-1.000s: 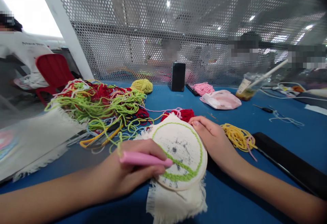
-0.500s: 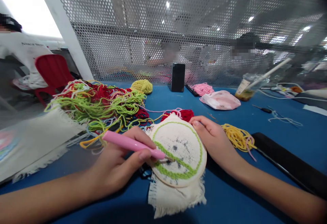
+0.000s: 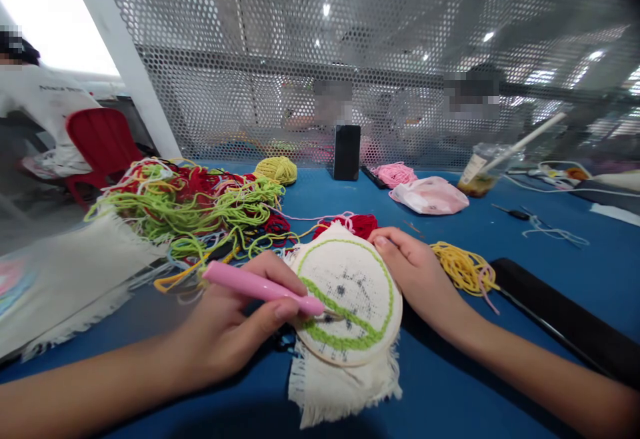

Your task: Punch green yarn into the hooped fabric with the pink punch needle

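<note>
One broad blue worktop point(image 3: 310, 199) was spread beneath a tangled heap of multicoloured yarn point(image 3: 200, 205) and, nearer, a white fringed cloth point(image 3: 370, 299) stretched in a round, pale hoop point(image 3: 350, 363). The hoop's upper right edge was gripped by the right hand point(image 3: 415, 269), its far fingers hidden. In the left hand's point(image 3: 245, 322) fingers a pink pen-shaped tool point(image 3: 265, 288) was pinched, its thin metal tip point(image 3: 334, 314) at the green looped band point(image 3: 369, 325); whether cloth was pierced could not be told. Even loops were best served by taut cloth and small, regular spacing.
</note>
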Demonstrator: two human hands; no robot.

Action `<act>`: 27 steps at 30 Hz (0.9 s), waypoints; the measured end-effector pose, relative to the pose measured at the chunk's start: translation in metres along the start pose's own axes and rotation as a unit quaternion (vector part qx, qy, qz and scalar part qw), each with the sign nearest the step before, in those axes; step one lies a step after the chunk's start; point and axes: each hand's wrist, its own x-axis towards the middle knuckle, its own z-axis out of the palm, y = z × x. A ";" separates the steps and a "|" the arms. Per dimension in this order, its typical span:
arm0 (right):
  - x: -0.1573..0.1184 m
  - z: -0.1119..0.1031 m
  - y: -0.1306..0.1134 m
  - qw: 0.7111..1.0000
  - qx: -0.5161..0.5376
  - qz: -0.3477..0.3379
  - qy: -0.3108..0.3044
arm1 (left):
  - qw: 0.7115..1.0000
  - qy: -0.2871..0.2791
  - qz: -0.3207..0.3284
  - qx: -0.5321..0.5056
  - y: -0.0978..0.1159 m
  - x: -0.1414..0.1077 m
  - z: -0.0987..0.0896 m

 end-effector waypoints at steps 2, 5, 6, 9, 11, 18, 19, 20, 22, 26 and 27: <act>0.000 0.000 -0.003 1.000 -0.001 -0.005 0.004 | 1.000 -0.020 0.005 0.013 0.003 0.002 0.001; -0.002 0.000 -0.009 1.000 -0.009 -0.018 0.019 | 0.997 -0.065 0.023 0.045 0.006 0.006 0.003; -0.003 0.000 -0.011 1.000 -0.011 -0.017 0.023 | 0.995 -0.075 0.038 0.062 0.007 0.007 0.003; -0.007 0.001 -0.015 0.999 -0.009 0.004 0.038 | 0.982 -0.106 0.095 0.122 0.007 0.008 0.005; -0.009 0.002 -0.017 0.999 -0.004 0.014 0.048 | 0.974 -0.123 0.119 0.151 0.006 0.008 0.007; -0.013 0.000 -0.024 0.997 -0.031 -0.035 0.060 | 0.983 -0.131 0.060 0.113 0.006 0.008 0.010; -0.012 0.000 -0.023 0.997 -0.036 -0.040 0.061 | 0.987 -0.124 0.035 0.097 0.007 0.007 0.010; -0.010 0.000 -0.020 0.996 -0.043 -0.045 0.064 | 0.991 -0.108 0.014 0.077 0.007 0.007 0.009; -0.007 0.000 -0.013 0.995 -0.055 -0.053 0.070 | 0.998 -0.052 -0.015 0.031 0.006 0.006 0.007; -0.002 0.001 -0.003 0.996 -0.053 -0.044 0.052 | 0.998 0.041 -0.034 -0.039 0.001 0.002 0.006; -0.002 0.001 -0.002 0.997 -0.050 -0.041 0.048 | 0.997 0.046 -0.039 -0.048 -0.001 0.001 0.006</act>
